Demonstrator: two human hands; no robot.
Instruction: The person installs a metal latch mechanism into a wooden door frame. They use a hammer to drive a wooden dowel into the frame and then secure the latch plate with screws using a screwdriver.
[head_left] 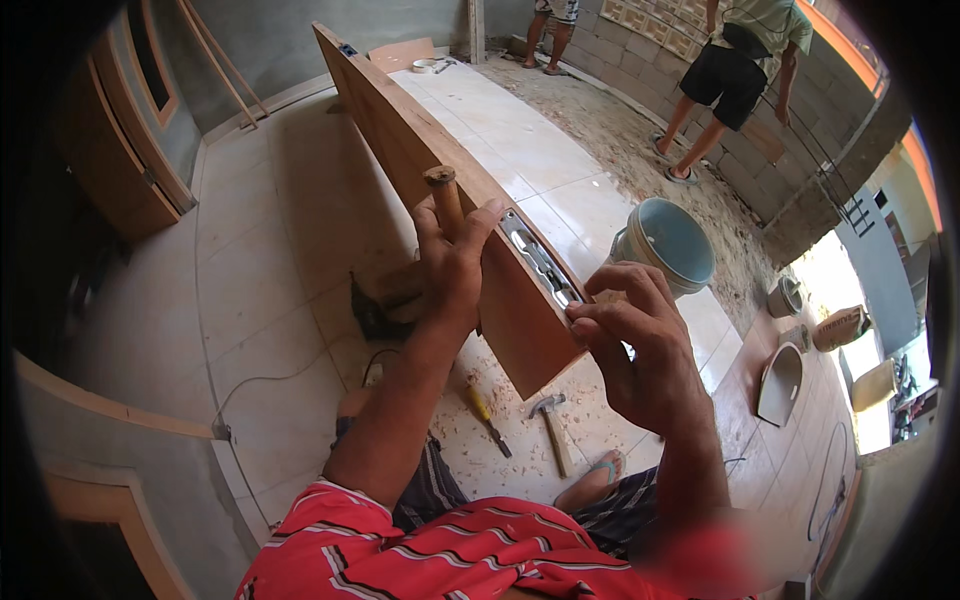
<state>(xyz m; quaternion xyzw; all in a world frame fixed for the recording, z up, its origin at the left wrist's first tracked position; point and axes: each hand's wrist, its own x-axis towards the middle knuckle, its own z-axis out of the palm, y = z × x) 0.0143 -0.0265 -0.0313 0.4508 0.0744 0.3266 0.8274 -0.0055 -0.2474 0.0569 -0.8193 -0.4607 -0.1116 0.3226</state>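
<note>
A brown wooden door panel (520, 335) stands on its long edge, running away from me. Set in its upper edge is a silver metal plate with scalloped cut-outs (538, 254), which looks like a door hinge. My left hand (452, 262) is closed around a round wooden tool handle (445, 197), its thumb resting on the panel edge beside the plate. The tool's other end is hidden behind the hand. My right hand (642, 345) has thumb and fingers bent together at the plate's near end; whatever small thing they may hold is hidden.
On the tiled floor below lie a claw hammer (553, 432), a yellow-handled chisel-like tool (487, 415) and wood shavings. A dark power tool (376, 312) sits left of the panel. A bucket (668, 243) stands at right. Two people (735, 75) stand near the block wall.
</note>
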